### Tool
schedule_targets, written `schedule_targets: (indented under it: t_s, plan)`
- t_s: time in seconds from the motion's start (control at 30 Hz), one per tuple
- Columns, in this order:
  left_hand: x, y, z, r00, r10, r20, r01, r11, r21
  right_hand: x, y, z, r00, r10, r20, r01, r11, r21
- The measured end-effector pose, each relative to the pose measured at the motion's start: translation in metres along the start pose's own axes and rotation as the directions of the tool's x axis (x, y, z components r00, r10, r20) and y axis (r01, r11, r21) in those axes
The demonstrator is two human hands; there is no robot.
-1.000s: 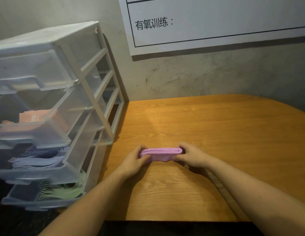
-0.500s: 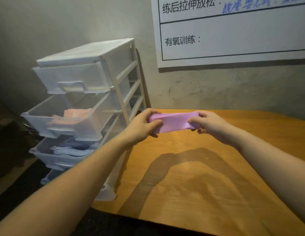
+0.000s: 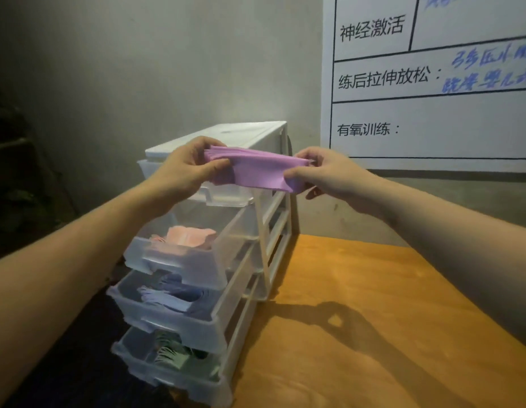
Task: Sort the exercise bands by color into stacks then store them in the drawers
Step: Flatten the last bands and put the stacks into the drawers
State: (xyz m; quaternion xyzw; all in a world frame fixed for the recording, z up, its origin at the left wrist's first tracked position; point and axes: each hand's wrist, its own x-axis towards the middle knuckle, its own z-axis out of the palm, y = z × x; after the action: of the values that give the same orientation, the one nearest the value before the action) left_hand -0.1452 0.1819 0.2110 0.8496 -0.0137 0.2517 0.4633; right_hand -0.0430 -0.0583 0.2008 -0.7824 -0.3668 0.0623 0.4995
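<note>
A stack of purple exercise bands (image 3: 256,169) hangs in the air in front of the top drawer (image 3: 226,197) of a clear plastic drawer unit (image 3: 264,231). My left hand (image 3: 182,169) grips the stack's left end and my right hand (image 3: 323,175) pinches its right end. The three lower drawers stand pulled out. Pink bands (image 3: 191,237) lie in the second drawer, pale blue bands (image 3: 167,297) in the third and green bands (image 3: 170,354) in the lowest. The top drawer looks pulled out only slightly; its inside is hidden by the stack.
The drawer unit stands at the left end of an orange wooden table (image 3: 373,334), against a grey wall. A white board with printed and handwritten text (image 3: 432,83) hangs on the wall to the right. The floor to the left is dark.
Both hands lifted the purple stack off the table and carried it up and left to the front of the top drawer. The view swung toward the drawer unit.
</note>
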Motion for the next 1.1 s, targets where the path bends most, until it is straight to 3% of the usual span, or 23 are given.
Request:
schedule_targets:
  t_s: [0.13,0.33,0.67,1.1]
  plan:
    - [0.015,-0.025,-0.028,0.996,-0.004,-0.093,0.014,0.994,0.109,0.032,-0.028,0.018,0.999,-0.049,-0.010,0.048,0.997,-0.065]
    - [0.029,-0.041,-0.044,0.992,-0.055,-0.116,0.066,0.993,0.095,0.062,-0.046,0.033,0.998,-0.058,-0.009,0.057,0.995,-0.079]
    - [0.020,-0.034,-0.083,0.998,-0.009,-0.070,0.021,0.985,0.171,0.070,-0.056,0.041,0.999,-0.039,0.035,0.042,0.997,-0.063]
    - [0.013,-0.031,-0.106,0.982,-0.189,0.027,0.173,0.943,0.284,0.074,-0.077,0.067,0.999,-0.032,0.044,0.034,0.998,-0.049]
